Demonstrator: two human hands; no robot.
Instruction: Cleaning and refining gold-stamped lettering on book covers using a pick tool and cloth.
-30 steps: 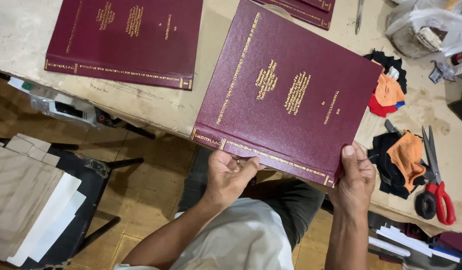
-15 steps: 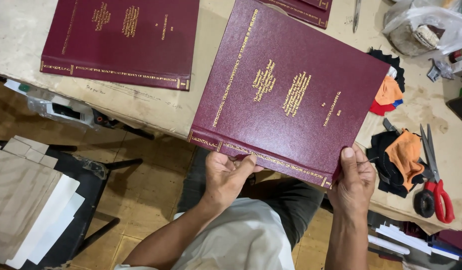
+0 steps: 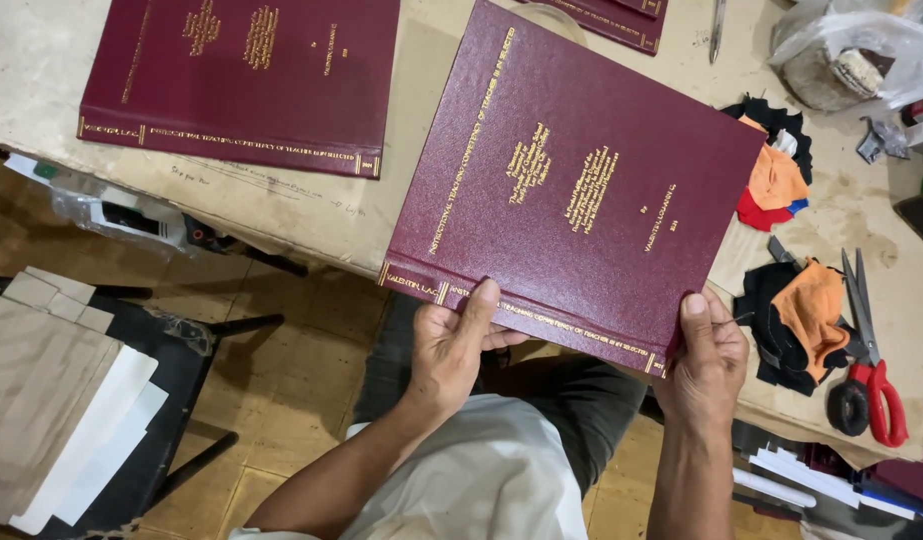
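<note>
- We hold a maroon hardbound book by its spine edge, the cover facing up, gold lettering across the front and along the spine.
- The book lies tilted across the near edge of the counter; its far part rests on the counter, while the spine edge overhangs towards our lap.
- Our left hand is closed on the spine edge near the left corner, thumb on top of the cover and fingers curled underneath.
- Our right hand clasps the right-hand corner of the same edge, thumb pressed on the cover, fingers hidden below.
- We judge the book stiff and fairly heavy: rigid boards and a thick block of pages. The grained cloth cover should give a sure grip rather than a slippery one.
- The spine and corners seem the soundest places to hold it, as both hands do now; the gold lettering may scuff if rubbed.
- A second maroon book lies flat on the counter to the left, well apart.
- To the right lie scraps of orange and black cloth, and red-handled scissors just beside them.
</note>
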